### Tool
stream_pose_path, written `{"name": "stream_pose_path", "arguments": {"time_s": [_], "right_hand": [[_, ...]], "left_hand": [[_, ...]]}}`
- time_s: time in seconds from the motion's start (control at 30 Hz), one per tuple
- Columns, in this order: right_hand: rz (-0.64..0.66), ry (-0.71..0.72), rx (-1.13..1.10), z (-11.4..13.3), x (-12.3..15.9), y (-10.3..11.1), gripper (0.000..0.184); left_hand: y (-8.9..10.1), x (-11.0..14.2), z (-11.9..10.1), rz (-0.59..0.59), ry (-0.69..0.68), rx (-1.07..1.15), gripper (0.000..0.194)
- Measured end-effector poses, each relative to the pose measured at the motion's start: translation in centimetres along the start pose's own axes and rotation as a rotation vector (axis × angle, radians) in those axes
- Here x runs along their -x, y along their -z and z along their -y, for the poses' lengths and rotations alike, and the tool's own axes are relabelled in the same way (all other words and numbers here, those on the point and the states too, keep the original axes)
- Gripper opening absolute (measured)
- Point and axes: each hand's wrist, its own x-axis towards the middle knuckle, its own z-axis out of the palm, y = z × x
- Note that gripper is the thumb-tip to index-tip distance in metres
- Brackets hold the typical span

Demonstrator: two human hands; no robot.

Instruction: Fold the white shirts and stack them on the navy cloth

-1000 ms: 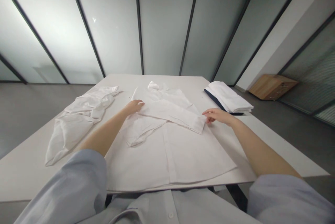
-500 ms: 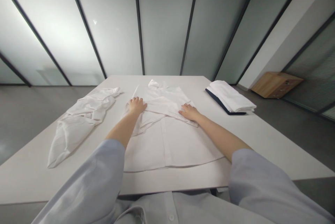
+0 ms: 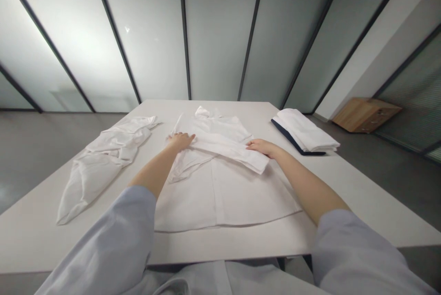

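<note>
White button-front shirt lies flat mid-frame on the tabletop, collar toward the far edge, hem toward the near edge. One long sleeve is folded across the chest, with its cuff overhanging the shirt's right side. A bunched flap of shirt cloth sits just below the sleeve, left of centre.

Left grip: open, palm down on the sleeve's left end, fingers together, no pinch. Right grip: open, fingers extended and resting on the sleeve's upper edge near the cuff, no hold visible.

Containers: one low wooden drawer unit, on the grey floor at upper right, by the wall. Drawers are shut, contents hidden. Small fittings on its front, too small to make out.

Folded white stack sits at the upper right of the tabletop, with a dark navy strip along its left edge. Crumpled white garment lies at left, near the shirt but not touching it.

Pale blue sleeves enter from the lower corners. Frosted glass partition with dark frames runs behind the tabletop.
</note>
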Motion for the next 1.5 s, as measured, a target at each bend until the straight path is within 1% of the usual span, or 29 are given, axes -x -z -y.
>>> {"name": "stream_pose_path", "arguments": {"time_s": [0.03, 0.07, 0.1, 0.13, 0.2, 0.27, 0.33, 0.4, 0.43, 0.47, 0.53, 0.63, 0.7, 0.73, 0.83, 0.9, 0.97, 1.07, 1.1, 1.23, 1.33, 1.5], "right_hand": [[0.039, -0.006, 0.080, 0.0, 0.1, 0.1, 0.026], [0.051, 0.006, 0.184, 0.0, 0.2, 0.2, 0.028], [0.048, 0.031, 0.299, 0.0, 0.2, 0.3, 0.029], [0.040, 0.061, 0.415, 0.0, 0.1, 0.5, 0.030], [0.032, 0.093, 0.599, 0.1, -0.3, 0.7, 0.032], [0.006, 0.105, 0.671, 0.4, -0.8, 0.7, 0.034], [-0.098, 0.168, 0.658, 0.8, -1.3, 0.3, 0.038], [-0.215, 0.274, 0.639, 1.0, -1.9, -0.5, 0.042], [-0.242, 0.310, 0.650, 0.9, -2.1, -1.1, 0.043], [-0.244, 0.324, 0.681, 0.7, -2.3, -1.7, 0.045], [-0.235, 0.308, 0.777, 0.0, -2.5, -2.8, 0.050], [-0.267, 0.300, 0.874, -1.1, -2.2, -3.7, 0.051], [-0.310, 0.326, 0.881, -1.4, -1.9, -3.6, 0.044], [-0.329, 0.331, 0.881, -1.4, -1.8, -3.4, 0.039], [-0.365, 0.329, 0.898, -1.2, -1.4, -3.0, 0.028], [-0.352, 0.325, 0.915, -0.9, -1.3, -2.9, 0.025], [-0.317, 0.329, 0.929, -0.7, -1.1, -3.0, 0.021], [-0.276, 0.322, 0.910, -0.4, -0.6, -3.2, 0.014], [-0.288, 0.304, 0.896, -0.4, -0.4, -3.2, 0.015], [-0.402, 0.181, 0.871, -0.3, -0.1, -3.0, 0.021], [-0.406, 0.146, 0.876, -0.5, -0.2, -2.8, 0.022], [-0.414, 0.164, 0.853, -0.9, -0.5, -2.8, 0.022]], "left_hand": [[-0.1, 0.0, -0.1, -0.032, 0.003, -0.008, 0.062], [-0.3, 0.1, -0.2, -0.083, -0.006, -0.012, 0.059], [-0.6, 0.1, -0.3, -0.130, -0.033, -0.015, 0.057], [-0.8, 0.2, -0.3, -0.148, -0.082, -0.026, 0.056], [-1.3, 0.2, -0.2, -0.118, -0.172, -0.020, 0.058], [-1.5, 0.1, -0.1, -0.043, -0.198, 0.010, 0.062], [-1.6, 0.0, -0.1, -0.001, -0.172, 0.027, 0.070], [-1.7, 0.0, -0.2, 0.009, -0.132, 0.033, 0.081], [-1.7, 0.1, -0.2, 0.006, -0.112, 0.035, 0.085], [-1.7, 0.2, -0.3, -0.002, -0.098, 0.037, 0.087], [-1.8, 0.6, -0.4, -0.045, -0.095, 0.039, 0.088], [-1.5, 1.3, -0.6, -0.157, -0.114, 0.045, 0.081], [-1.2, 1.8, -1.1, -0.204, -0.124, 0.052, 0.071], [-1.1, 2.0, -1.4, -0.203, -0.123, 0.057, 0.066], [-0.9, 2.5, -2.6, -0.147, -0.092, 0.059, 0.054], [-1.2, 2.8, -3.1, -0.149, -0.086, 0.047, 0.049], [-1.7, 3.0, -3.2, -0.195, -0.114, 0.051, 0.046], [-2.4, 3.0, -2.4, -0.234, -0.166, 0.109, 0.047], [-2.6, 2.9, -2.0, -0.228, -0.179, 0.131, 0.049], [-2.8, 2.6, -1.0, -0.210, -0.203, 0.181, 0.053], [-2.8, 2.7, -1.0, -0.212, -0.202, 0.178, 0.053], [-2.6, 3.2, -1.3, -0.197, -0.193, 0.158, 0.054]]}}
